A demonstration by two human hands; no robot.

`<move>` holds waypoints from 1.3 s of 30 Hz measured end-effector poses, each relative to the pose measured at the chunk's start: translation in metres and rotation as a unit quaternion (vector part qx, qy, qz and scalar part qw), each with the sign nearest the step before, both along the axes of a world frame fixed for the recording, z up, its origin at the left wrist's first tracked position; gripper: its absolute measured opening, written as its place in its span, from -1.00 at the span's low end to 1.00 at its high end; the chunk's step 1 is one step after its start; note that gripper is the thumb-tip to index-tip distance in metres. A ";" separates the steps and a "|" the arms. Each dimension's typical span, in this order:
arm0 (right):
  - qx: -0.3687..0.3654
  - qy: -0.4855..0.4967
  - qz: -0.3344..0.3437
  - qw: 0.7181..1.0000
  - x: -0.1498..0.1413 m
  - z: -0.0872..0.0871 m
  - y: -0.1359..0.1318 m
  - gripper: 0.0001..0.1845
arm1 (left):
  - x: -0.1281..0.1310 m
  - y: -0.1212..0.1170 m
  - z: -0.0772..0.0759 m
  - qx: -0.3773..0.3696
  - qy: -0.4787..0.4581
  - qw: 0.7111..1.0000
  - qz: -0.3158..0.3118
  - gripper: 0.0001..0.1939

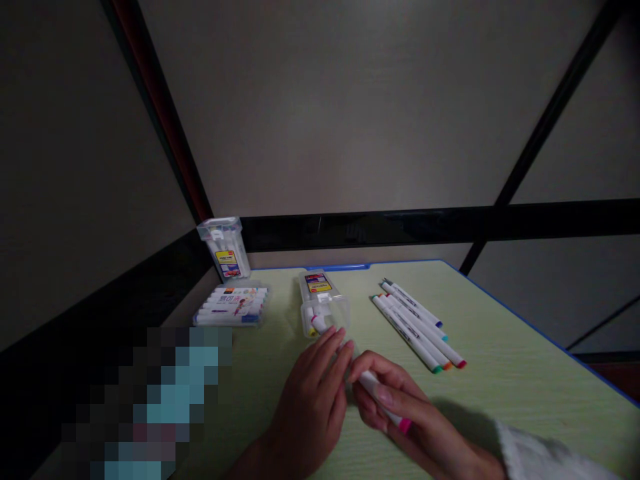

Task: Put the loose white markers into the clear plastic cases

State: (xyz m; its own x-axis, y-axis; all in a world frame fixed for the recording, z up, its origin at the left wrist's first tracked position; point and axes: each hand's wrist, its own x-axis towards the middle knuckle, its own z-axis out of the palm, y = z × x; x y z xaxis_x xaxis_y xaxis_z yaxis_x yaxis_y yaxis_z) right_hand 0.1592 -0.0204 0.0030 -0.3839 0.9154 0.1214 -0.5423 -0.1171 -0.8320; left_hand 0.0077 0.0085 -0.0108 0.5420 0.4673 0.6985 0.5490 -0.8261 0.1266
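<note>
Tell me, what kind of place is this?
Probably a desk corner in an indoor room. There's a pale green table, plain wall panels behind it, and white markers lying on top.

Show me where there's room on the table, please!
The widest bare patch of table lies between the loose markers and the right edge. A smaller one sits between those markers and the middle case. It's crowded back left, by the upright case and flat marker pack, and around the left hand and right hand.
</note>
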 end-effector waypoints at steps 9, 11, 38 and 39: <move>0.014 0.006 0.021 1.000 0.001 0.006 -0.003 -0.70 | 0.000 0.000 0.001 -0.011 -0.008 1.000 -0.004 -0.51; 0.017 0.008 0.023 1.000 0.001 0.006 -0.003 -0.69 | 0.000 0.000 0.000 -0.013 -0.009 1.000 -0.003 -0.51; 0.032 -0.007 0.027 0.999 0.002 0.003 -0.002 -0.78 | -0.001 0.000 -0.002 -0.022 0.003 1.000 0.000 -0.50; 0.031 -0.008 0.027 0.999 0.002 0.003 -0.002 -0.78 | -0.001 0.000 -0.002 -0.020 0.004 1.000 0.001 -0.50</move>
